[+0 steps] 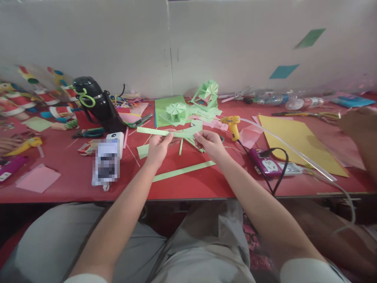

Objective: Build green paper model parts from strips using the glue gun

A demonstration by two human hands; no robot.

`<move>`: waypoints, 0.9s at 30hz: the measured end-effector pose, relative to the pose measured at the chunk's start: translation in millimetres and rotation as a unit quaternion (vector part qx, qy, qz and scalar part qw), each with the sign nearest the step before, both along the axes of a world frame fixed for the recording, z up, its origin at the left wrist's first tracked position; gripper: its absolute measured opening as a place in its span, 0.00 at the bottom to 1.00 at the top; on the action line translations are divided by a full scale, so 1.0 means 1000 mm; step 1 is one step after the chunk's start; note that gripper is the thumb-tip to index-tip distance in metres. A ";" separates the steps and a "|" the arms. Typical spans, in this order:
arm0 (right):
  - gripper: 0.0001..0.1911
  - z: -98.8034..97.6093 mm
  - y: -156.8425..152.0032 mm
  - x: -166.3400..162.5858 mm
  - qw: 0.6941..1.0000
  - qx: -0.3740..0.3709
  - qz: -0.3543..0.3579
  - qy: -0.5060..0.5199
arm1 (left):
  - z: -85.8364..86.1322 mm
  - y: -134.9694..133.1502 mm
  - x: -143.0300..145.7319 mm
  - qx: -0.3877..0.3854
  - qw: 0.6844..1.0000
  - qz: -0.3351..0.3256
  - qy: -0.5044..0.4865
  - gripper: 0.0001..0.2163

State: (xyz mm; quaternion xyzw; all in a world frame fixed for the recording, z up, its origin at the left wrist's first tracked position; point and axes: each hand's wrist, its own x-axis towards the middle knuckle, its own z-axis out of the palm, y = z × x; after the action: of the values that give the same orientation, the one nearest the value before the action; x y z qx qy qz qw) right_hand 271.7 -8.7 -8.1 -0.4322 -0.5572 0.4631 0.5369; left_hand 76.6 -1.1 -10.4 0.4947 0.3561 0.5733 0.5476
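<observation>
Between both hands, a light green paper strip (153, 131) is held level above the red table. My left hand (160, 146) pinches it near the middle, with its long end sticking out to the left. The other end is pinched by my right hand (208, 142). Below them lies a second green paper strip (185, 171), flat near the table's front. Several thin green paper rolls (180, 147) lie just behind and under the held strip. Farther back stand a folded green paper wheel shape (176, 113) and a green paper frame with a similar wheel (208, 91).
A yellow glue gun (233, 126) stands right of my hands, near a purple power strip (266, 164). A phone (106, 162) and black bottle (98, 104) are on the left. Yellow paper (300, 143) lies right. Co-workers' hands show at both sides (357, 133).
</observation>
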 end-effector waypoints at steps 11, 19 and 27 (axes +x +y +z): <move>0.26 0.001 -0.002 -0.003 0.999 -0.029 -0.001 0.015 | 0.003 0.000 0.002 -0.005 1.000 0.018 0.008 0.15; 0.22 0.001 -0.001 -0.006 0.995 -0.085 0.002 0.052 | -0.007 0.001 0.002 0.086 0.985 0.081 0.122 0.18; 0.17 0.000 0.001 -0.002 0.990 -0.097 -0.025 0.099 | -0.006 -0.003 -0.006 0.170 0.927 0.021 0.333 0.20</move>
State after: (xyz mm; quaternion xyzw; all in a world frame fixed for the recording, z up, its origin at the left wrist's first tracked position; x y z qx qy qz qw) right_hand 269.4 -7.2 -8.4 -0.4477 -0.4431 0.5419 0.5564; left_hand 70.6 -4.0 -16.6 0.7351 0.4256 0.4388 0.2931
